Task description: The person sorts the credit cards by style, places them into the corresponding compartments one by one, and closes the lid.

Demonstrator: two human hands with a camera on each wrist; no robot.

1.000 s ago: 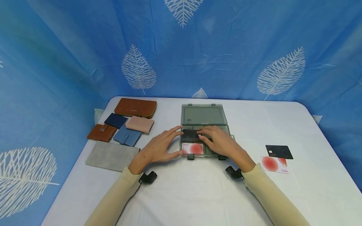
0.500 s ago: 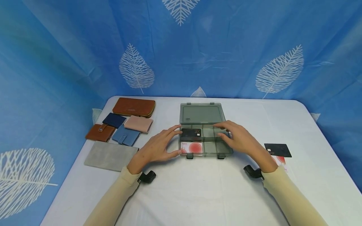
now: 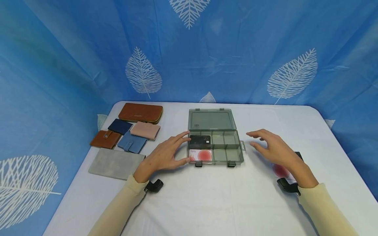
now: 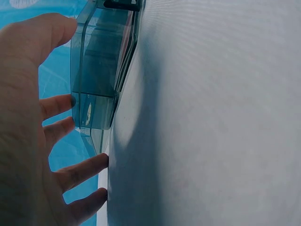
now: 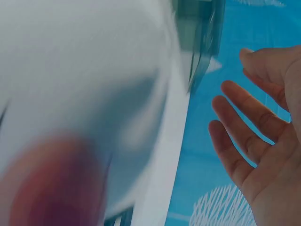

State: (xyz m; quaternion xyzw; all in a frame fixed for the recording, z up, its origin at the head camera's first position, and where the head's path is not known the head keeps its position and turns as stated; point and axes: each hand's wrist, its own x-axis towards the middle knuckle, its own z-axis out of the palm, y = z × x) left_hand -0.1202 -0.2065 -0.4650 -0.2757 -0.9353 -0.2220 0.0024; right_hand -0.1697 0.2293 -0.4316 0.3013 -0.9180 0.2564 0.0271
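A translucent grey-green divided box (image 3: 232, 154) sits in the middle of the table with its lid (image 3: 212, 119) folded back. In its left column a black VIP card (image 3: 197, 140) occupies the rear part, with a white card with a red circle (image 3: 205, 155) in front. My left hand (image 3: 163, 157) spreads its fingers and thumb along the box's left side, fingertips at the edge. Right of the box my right hand (image 3: 276, 149) holds nothing, fingers gently bent above the table. Partly hidden under it lie another black card (image 3: 299, 155) and another red-and-white card (image 3: 280, 170).
On the left lie a brown zip wallet (image 3: 141, 112), a navy holder (image 3: 119, 126), a pink holder (image 3: 145, 130), a blue snap wallet (image 3: 133, 142), a brown snap wallet (image 3: 105, 139) and a long grey wallet (image 3: 116, 163). A blue leaf-patterned curtain (image 3: 236, 65) hangs behind.
My right hand has let go of the black card in the box and moved right, out past the box toward the loose cards. The left hand has stayed at the box's left side.
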